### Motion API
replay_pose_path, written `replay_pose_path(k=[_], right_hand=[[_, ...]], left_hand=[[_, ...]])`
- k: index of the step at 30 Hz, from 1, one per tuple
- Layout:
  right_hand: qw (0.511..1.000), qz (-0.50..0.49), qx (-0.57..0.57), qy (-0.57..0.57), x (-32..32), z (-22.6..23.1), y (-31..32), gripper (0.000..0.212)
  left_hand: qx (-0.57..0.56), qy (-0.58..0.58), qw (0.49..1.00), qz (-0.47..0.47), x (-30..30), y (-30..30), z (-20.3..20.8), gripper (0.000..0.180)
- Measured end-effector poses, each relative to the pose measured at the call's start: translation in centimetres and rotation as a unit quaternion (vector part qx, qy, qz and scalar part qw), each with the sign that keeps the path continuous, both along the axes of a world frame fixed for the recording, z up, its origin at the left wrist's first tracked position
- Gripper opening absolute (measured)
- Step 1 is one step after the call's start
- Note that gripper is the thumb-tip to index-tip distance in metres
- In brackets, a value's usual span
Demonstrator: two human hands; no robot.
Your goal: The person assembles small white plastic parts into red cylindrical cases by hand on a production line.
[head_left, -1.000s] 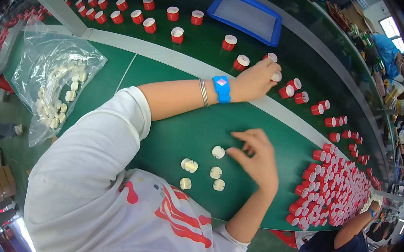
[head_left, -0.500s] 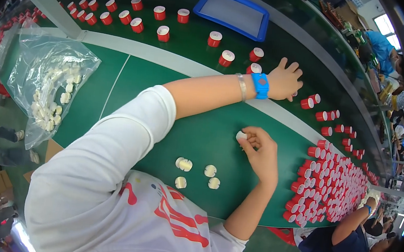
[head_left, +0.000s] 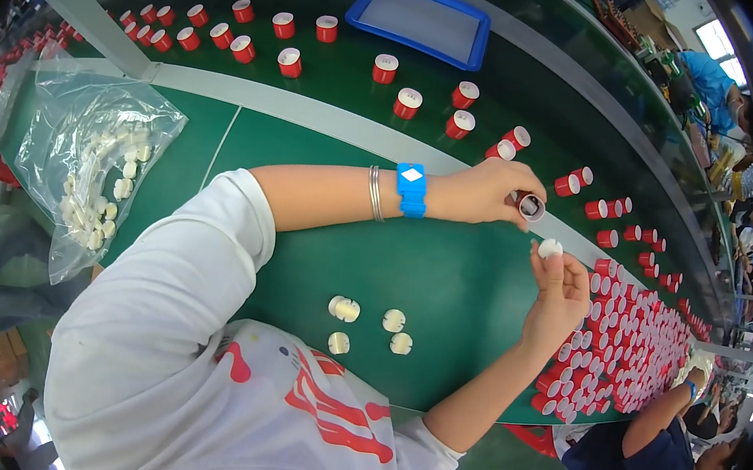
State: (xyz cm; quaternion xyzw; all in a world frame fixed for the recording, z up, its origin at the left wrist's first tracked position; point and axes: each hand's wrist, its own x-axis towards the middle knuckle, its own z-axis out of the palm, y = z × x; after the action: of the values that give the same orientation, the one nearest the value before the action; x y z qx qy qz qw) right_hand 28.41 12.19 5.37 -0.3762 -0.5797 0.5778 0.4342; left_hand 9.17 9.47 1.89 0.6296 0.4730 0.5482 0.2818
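Note:
My left hand (head_left: 489,192), with a blue band on its wrist, is closed around a small red cup-shaped part (head_left: 531,207). The part is tilted, its open end turned to the right and a dark inside showing. Just below it, my right hand (head_left: 559,300) pinches a notched white disc (head_left: 549,249) between thumb and fingers. Disc and cup are close but apart. On the green tabletop (head_left: 302,246) in front of my body lie several similar cream discs (head_left: 346,310), in two small groups.
Beyond a grey rail (head_left: 315,121), several red cups (head_left: 386,69) stand along a dark green strip with a blue tray (head_left: 422,24). A clear plastic bag (head_left: 83,149) of discs lies left. Red cups (head_left: 627,344) crowd the right, near a person in navy (head_left: 632,464).
My left hand has come back from the strip, now gripping a red cup. My right hand has moved up and right with the white disc. The cups and tray on the strip have shifted left.

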Motion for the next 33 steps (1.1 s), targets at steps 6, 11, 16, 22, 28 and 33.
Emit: replay_pose_path(k=[6,11,16,22,28,33], right_hand=[[0.998,-0.067,0.016,0.007,-1.1,-2.2,0.1,0.015],[0.995,-0.100,0.006,-0.007,-2.6,-3.3,-0.7,0.015],[0.979,-0.120,0.045,-0.156,-2.9,-4.2,-0.4,0.020],[0.997,-0.057,-0.021,-0.053,-3.4,-2.7,-0.9,0.026],[0.984,-0.077,0.013,-0.162,-3.0,-2.5,-0.5,0.026],[0.984,0.001,-0.010,-0.177,-1.6,-2.2,0.5,0.027]], left_hand=[[0.003,0.034,0.999,-0.008,0.5,-0.8,-1.0,0.032],[0.021,0.027,0.999,-0.011,1.2,-0.9,-1.3,0.029],[0.031,0.102,0.994,0.007,1.4,-1.2,-1.5,0.023],[0.038,0.091,0.995,-0.008,1.3,-0.9,-1.8,0.023],[0.074,0.128,0.989,-0.013,1.6,-0.5,-2.4,0.021],[0.080,0.155,0.983,-0.056,1.7,-0.2,-2.3,0.022]])
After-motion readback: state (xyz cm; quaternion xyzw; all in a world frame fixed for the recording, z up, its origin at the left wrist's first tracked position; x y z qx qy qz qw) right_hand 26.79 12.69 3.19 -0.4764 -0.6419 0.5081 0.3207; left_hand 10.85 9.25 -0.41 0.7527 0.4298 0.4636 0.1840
